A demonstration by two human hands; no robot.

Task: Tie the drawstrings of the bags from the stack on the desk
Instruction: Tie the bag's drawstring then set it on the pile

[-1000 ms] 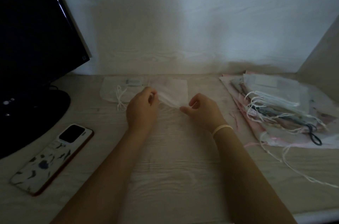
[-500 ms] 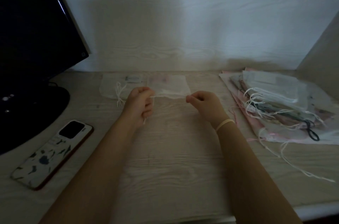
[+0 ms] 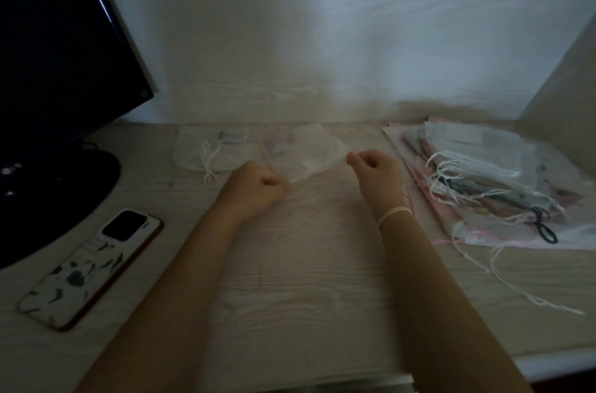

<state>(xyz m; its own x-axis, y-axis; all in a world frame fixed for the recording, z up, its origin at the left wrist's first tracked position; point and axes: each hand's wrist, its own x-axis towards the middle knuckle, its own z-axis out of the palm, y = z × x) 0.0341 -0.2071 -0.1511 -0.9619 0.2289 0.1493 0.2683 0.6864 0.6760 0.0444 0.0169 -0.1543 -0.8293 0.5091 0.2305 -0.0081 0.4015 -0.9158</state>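
Both hands have spread apart, left hand (image 3: 254,188) and right hand (image 3: 375,170) pinching the sheer bag (image 3: 303,151); no writing legible.

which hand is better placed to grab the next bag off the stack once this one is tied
Probably the right hand: the stack of bags lies just to its right on the desk, while the left hand sits farther off, on the other side of the sheer bag. Both hands are pinching that bag's drawstring now.

Dim, soft, slightly blurred wide-angle view
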